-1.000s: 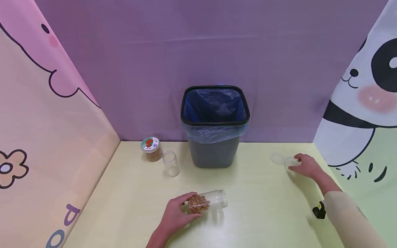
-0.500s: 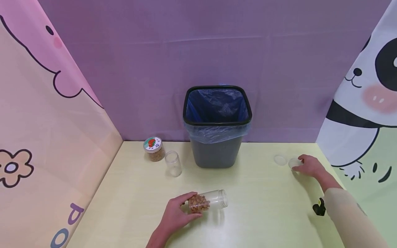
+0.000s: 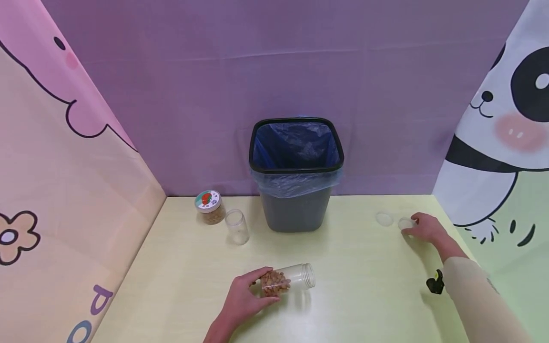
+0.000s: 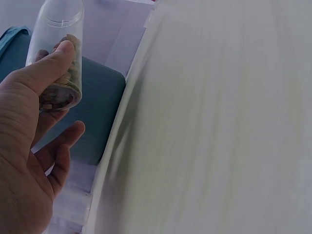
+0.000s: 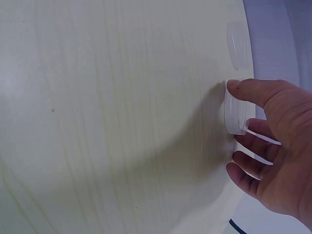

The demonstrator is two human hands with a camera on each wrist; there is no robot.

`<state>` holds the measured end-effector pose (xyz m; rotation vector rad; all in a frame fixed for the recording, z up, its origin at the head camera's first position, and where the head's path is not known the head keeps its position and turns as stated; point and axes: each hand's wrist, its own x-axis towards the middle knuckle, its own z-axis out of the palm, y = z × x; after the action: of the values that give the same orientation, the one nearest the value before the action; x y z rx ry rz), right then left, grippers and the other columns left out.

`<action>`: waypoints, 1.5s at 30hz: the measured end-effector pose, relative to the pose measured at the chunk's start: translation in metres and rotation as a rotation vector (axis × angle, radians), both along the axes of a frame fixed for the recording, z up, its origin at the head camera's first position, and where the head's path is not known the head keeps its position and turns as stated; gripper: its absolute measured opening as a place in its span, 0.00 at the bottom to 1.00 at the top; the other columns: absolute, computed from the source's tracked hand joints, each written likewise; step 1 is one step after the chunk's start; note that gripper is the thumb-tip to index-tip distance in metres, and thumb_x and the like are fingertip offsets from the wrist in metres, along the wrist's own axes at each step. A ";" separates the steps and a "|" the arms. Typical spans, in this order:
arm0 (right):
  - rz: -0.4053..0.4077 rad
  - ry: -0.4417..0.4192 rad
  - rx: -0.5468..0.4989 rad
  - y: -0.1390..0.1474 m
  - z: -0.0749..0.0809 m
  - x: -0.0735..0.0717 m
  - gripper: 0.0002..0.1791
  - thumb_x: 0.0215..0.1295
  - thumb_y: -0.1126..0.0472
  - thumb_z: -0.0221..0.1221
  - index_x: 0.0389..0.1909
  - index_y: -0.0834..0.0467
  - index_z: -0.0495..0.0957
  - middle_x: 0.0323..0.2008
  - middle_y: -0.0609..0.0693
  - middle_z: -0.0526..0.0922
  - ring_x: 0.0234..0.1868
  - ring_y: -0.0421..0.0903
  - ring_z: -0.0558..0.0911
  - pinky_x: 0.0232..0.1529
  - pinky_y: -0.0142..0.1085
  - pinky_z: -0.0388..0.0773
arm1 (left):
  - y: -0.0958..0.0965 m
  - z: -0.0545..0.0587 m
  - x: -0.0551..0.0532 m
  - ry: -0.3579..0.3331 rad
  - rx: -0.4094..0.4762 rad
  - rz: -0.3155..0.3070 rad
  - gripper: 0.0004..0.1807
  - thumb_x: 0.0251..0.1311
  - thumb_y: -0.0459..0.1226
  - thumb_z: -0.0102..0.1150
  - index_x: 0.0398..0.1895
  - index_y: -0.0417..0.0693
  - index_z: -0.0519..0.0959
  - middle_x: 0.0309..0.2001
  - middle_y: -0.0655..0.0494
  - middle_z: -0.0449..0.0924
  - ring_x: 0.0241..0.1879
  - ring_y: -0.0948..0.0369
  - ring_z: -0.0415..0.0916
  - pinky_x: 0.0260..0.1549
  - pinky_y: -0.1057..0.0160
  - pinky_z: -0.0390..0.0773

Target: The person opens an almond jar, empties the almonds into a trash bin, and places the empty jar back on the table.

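Pale table (image 3: 351, 286), purple backdrop (image 3: 193, 105) — left hand (image 3: 245, 296) around jar (image 3: 286, 280), right hand (image 3: 426, 228) around clear lid (image 5: 234, 113).

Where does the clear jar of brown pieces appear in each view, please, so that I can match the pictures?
Head: the jar is below centre, mouth pointing right, in the left hand.
Left wrist: upper left, reaching the top edge, with the thumb across it.
Right wrist: not in this picture.
Shared landmark: the pale tabletop, visible in all three views.
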<state>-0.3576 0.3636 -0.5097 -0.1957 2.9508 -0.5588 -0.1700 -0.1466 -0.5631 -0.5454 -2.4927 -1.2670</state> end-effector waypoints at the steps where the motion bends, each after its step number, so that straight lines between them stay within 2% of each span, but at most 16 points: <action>1: -0.007 -0.003 -0.004 0.001 0.001 0.001 0.39 0.46 0.45 0.62 0.47 0.74 0.65 0.36 0.65 0.72 0.34 0.56 0.72 0.35 0.47 0.67 | 0.001 0.000 0.000 0.001 0.001 -0.001 0.34 0.32 0.55 0.69 0.48 0.54 0.76 0.43 0.65 0.77 0.39 0.66 0.74 0.31 0.62 0.75; 10: -0.046 -0.054 -0.026 0.008 0.007 0.013 0.41 0.47 0.45 0.62 0.50 0.75 0.62 0.39 0.69 0.71 0.37 0.59 0.71 0.39 0.50 0.67 | 0.004 0.002 0.000 -0.015 0.023 -0.007 0.34 0.32 0.51 0.71 0.49 0.54 0.76 0.44 0.65 0.77 0.40 0.66 0.74 0.31 0.60 0.74; 15: -0.059 -0.053 -0.041 0.012 0.005 0.015 0.44 0.47 0.43 0.61 0.52 0.75 0.60 0.41 0.71 0.70 0.39 0.60 0.71 0.39 0.50 0.67 | 0.005 0.002 0.000 -0.030 0.028 -0.021 0.33 0.33 0.51 0.71 0.49 0.55 0.75 0.44 0.64 0.77 0.40 0.66 0.74 0.31 0.61 0.74; 19: -0.068 0.001 -0.056 0.011 0.003 0.013 0.43 0.51 0.41 0.58 0.52 0.74 0.60 0.44 0.72 0.69 0.42 0.63 0.71 0.40 0.51 0.68 | 0.002 0.003 0.003 -0.038 0.023 0.001 0.33 0.32 0.52 0.71 0.48 0.58 0.75 0.42 0.65 0.77 0.38 0.67 0.74 0.30 0.61 0.74; 23: -0.064 0.117 -0.099 0.002 0.009 0.011 0.35 0.57 0.45 0.54 0.51 0.73 0.64 0.43 0.71 0.72 0.43 0.65 0.72 0.40 0.52 0.68 | -0.001 0.002 0.006 -0.066 0.042 0.044 0.33 0.29 0.52 0.72 0.47 0.63 0.76 0.41 0.70 0.77 0.37 0.69 0.74 0.31 0.63 0.74; 27: -0.066 0.210 -0.177 -0.012 0.023 0.007 0.29 0.60 0.49 0.52 0.49 0.71 0.67 0.43 0.69 0.73 0.44 0.64 0.73 0.41 0.51 0.68 | -0.006 0.003 0.008 -0.102 0.070 0.069 0.33 0.26 0.49 0.74 0.46 0.68 0.75 0.41 0.74 0.76 0.37 0.70 0.74 0.32 0.63 0.73; 31: -0.083 0.230 -0.301 -0.036 0.044 0.000 0.26 0.61 0.51 0.51 0.50 0.68 0.68 0.44 0.66 0.73 0.45 0.62 0.73 0.42 0.50 0.69 | -0.011 0.004 0.009 -0.148 0.087 0.075 0.33 0.26 0.47 0.75 0.45 0.69 0.75 0.40 0.75 0.76 0.37 0.70 0.74 0.33 0.63 0.72; 38: -0.086 0.287 -0.499 -0.088 0.078 -0.010 0.22 0.61 0.52 0.52 0.50 0.64 0.71 0.43 0.60 0.76 0.43 0.56 0.75 0.40 0.46 0.72 | -0.010 0.003 0.008 -0.181 0.092 0.065 0.33 0.27 0.45 0.75 0.45 0.69 0.75 0.41 0.75 0.76 0.38 0.69 0.74 0.35 0.62 0.73; 42: -0.122 0.339 -0.544 -0.115 0.103 -0.008 0.22 0.59 0.49 0.53 0.48 0.60 0.74 0.43 0.56 0.77 0.43 0.52 0.75 0.38 0.43 0.72 | -0.008 0.002 0.007 -0.207 0.083 0.061 0.33 0.27 0.45 0.75 0.46 0.69 0.75 0.40 0.75 0.76 0.38 0.70 0.73 0.35 0.63 0.72; 45: -0.120 0.376 -0.563 -0.133 0.120 -0.009 0.21 0.59 0.49 0.54 0.46 0.59 0.75 0.42 0.54 0.77 0.42 0.50 0.76 0.38 0.42 0.72 | -0.007 0.002 0.007 -0.217 0.088 0.063 0.33 0.27 0.45 0.75 0.46 0.70 0.75 0.40 0.75 0.76 0.38 0.70 0.73 0.34 0.63 0.73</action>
<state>-0.3665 0.2301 -0.3901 -0.1936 3.0785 -1.5160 -0.1631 -0.1540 -0.5610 -0.3207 -2.5877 -1.4733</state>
